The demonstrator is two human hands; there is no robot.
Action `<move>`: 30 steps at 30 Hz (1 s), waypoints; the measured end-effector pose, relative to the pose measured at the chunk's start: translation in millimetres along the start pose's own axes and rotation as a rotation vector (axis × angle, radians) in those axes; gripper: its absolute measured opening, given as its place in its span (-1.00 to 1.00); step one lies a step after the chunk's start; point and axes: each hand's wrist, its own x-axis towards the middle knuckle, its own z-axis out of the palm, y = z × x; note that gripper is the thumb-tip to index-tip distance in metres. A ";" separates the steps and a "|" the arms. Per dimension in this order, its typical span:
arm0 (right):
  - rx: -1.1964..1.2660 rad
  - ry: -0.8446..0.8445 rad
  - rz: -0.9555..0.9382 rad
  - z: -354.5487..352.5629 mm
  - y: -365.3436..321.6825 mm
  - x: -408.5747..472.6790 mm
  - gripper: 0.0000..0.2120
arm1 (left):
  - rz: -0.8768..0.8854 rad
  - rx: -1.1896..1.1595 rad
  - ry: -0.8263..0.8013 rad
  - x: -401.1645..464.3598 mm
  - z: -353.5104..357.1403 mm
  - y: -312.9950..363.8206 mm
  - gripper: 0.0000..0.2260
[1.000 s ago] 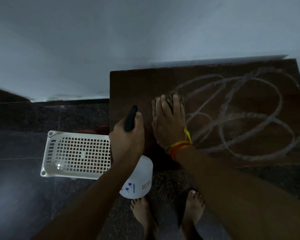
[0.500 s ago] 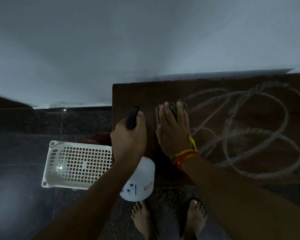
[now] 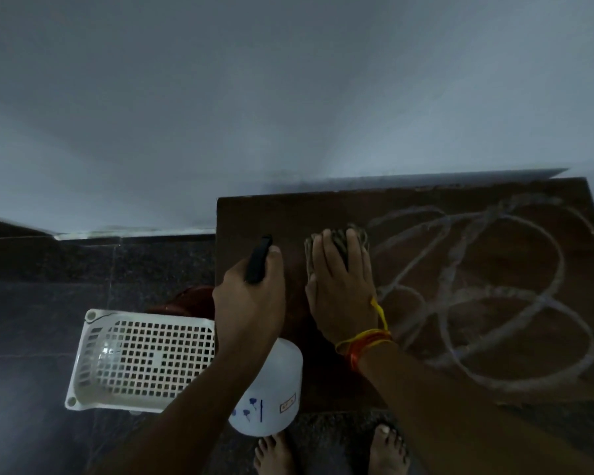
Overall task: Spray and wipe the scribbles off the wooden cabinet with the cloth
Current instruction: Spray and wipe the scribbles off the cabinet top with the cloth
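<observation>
The dark wooden cabinet (image 3: 408,207) stands against the wall, its top covered with looping white scribbles (image 3: 501,296) on the right part. My right hand (image 3: 342,289) lies flat with straight fingers on a greyish cloth (image 3: 355,234), pressing it onto the cabinet top at the left end of the scribbles. My left hand (image 3: 251,303) grips the black trigger head of a white spray bottle (image 3: 271,399), held over the cabinet's left front corner. The bottle's body hangs below my wrist.
A white perforated plastic basket (image 3: 141,358) sits on the dark floor left of the cabinet, with something reddish (image 3: 189,299) behind it. My bare feet (image 3: 326,450) stand at the cabinet's front edge. A pale wall rises behind.
The view has tilted up, so everything sits lower in frame. My right hand and cloth stay on the same spot at the scribbles' left end. The left hand still holds the bottle.
</observation>
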 end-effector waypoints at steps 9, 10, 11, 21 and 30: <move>0.018 0.011 0.019 -2.1 5.2 92.7 -0.40 | 0.009 0.012 -0.036 -5.6 1.9 -9.0 -0.73; 0.016 0.024 0.027 -1.8 4.7 89.7 -0.40 | 0.003 0.008 -0.037 -6.7 1.2 -8.1 -0.73; 0.010 0.038 0.034 -1.1 3.7 82.9 -0.41 | -0.002 0.002 -0.033 -7.1 0.3 -6.7 -0.73; -0.002 0.080 0.005 1.2 11.3 72.7 -0.43 | 0.037 0.006 -0.022 -11.2 11.0 3.7 -0.72; -0.013 0.006 -0.012 -11.3 36.1 77.8 -0.42 | -0.010 0.010 -0.038 -18.2 14.9 -6.1 -0.72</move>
